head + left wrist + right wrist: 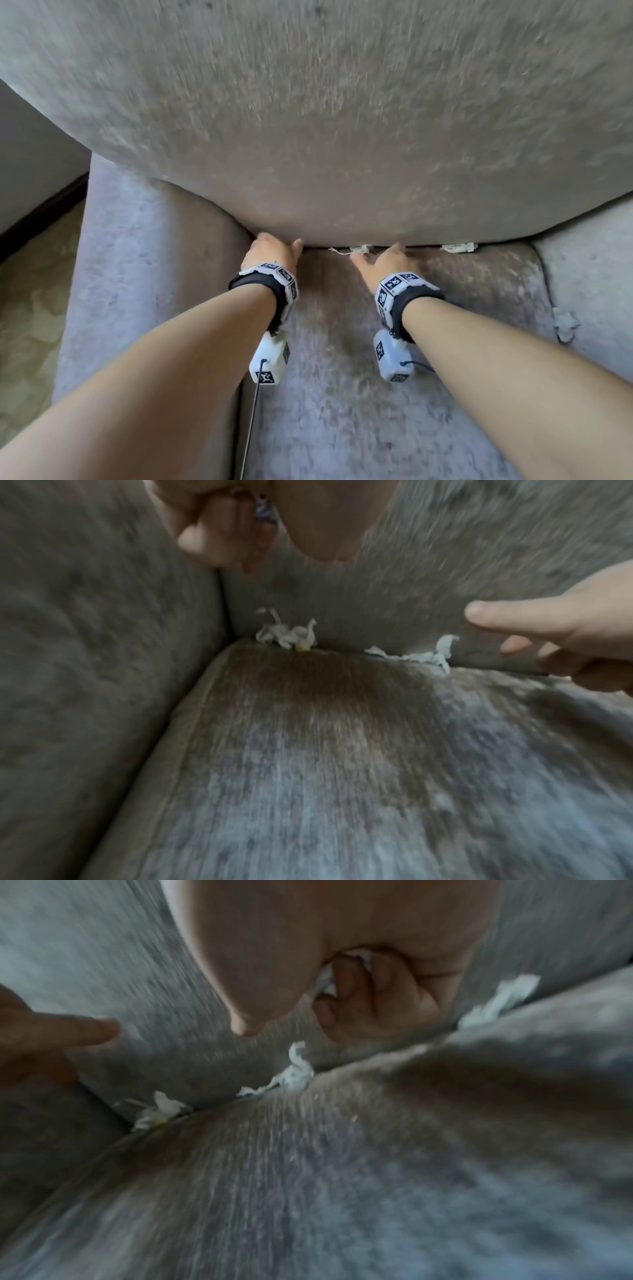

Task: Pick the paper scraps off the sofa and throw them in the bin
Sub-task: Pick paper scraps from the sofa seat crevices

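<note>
Both my hands reach into the crease between the grey sofa seat cushion (342, 394) and the back cushion (325, 120). My left hand (279, 246) curls its fingers round a small blue-printed paper scrap (265, 513). Below it a white scrap cluster (286, 634) lies in the crease corner. My right hand (385, 255) keeps white paper scraps (342, 966) bunched under its curled fingers, thumb stretched out. A torn scrap (356, 250) lies just left of it in the crease, another scrap (459, 247) to its right, and a third scrap (565, 323) sits in the gap at the seat's right edge.
The sofa armrest (137, 257) rises at the left, with patterned floor (27, 308) beyond it. A neighbouring seat cushion (589, 274) adjoins at the right. No bin is in view. The wrist views are motion-blurred.
</note>
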{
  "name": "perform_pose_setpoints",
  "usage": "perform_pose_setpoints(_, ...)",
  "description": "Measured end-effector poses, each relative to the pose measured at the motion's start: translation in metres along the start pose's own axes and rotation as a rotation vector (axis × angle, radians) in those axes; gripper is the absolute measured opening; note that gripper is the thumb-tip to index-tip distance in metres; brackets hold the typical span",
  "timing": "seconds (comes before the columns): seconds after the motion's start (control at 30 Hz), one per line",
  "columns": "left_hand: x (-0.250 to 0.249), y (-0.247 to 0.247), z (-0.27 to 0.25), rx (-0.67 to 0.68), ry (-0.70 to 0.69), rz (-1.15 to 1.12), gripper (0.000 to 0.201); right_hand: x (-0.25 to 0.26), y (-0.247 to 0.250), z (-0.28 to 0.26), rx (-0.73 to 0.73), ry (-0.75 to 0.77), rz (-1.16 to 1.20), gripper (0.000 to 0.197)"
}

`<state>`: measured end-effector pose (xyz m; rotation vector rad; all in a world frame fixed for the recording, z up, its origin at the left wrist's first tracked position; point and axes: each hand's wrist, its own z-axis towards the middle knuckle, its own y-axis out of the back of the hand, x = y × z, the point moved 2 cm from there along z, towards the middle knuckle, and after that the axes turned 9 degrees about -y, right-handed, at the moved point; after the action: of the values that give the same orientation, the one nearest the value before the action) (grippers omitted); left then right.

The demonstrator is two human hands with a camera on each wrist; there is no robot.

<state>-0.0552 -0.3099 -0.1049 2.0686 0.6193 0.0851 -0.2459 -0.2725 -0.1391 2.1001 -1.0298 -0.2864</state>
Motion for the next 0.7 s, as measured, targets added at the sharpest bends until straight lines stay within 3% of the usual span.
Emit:
perform_pose_setpoints(0.07, 0.003, -0.021, 0.014, 0.015, -0.03, 0.033, 0.067, 0.008, -0.017, 0.01, 0.009, -0.033, 0.014, 0.086)
perform_pose_setpoints(0.17, 0.007, -0.057, 0.036, 0.061, -0.184, 0.166, 0.073, 0.024, -0.039, 0.026, 0.005, -0.068, -0.031, 0.11)
perform_pose_setpoints(0.23, 0.008, -0.073, 0.045, 0.058, -0.21, 0.229, 0.067, 0.031, -0.051, 0.037, -0.014, -0.098, -0.065, 0.115)
perform_pose_setpoints(0.37, -0.001, -0.085, 0.042, 0.005, -0.157, 0.249, 0.062, 0.038, -0.068, 0.057, -0.029, -0.127, -0.117, 0.098)
perform_pose_setpoints(0.53, 0.007, -0.099, 0.063, -0.044, -0.075, 0.252, 0.059, 0.04, -0.074, 0.07, -0.02, -0.078, -0.22, 0.057)
perform_pose_setpoints(0.63, 0.009, -0.099, 0.069, 0.025, -0.118, 0.286, 0.051, 0.037, -0.07, 0.072, -0.028, -0.032, -0.238, 0.038)
perform_pose_setpoints(0.7, 0.011, -0.095, 0.069, 0.039, -0.128, 0.278, 0.045, 0.034, -0.067, 0.072, -0.039, -0.003, -0.206, 0.036)
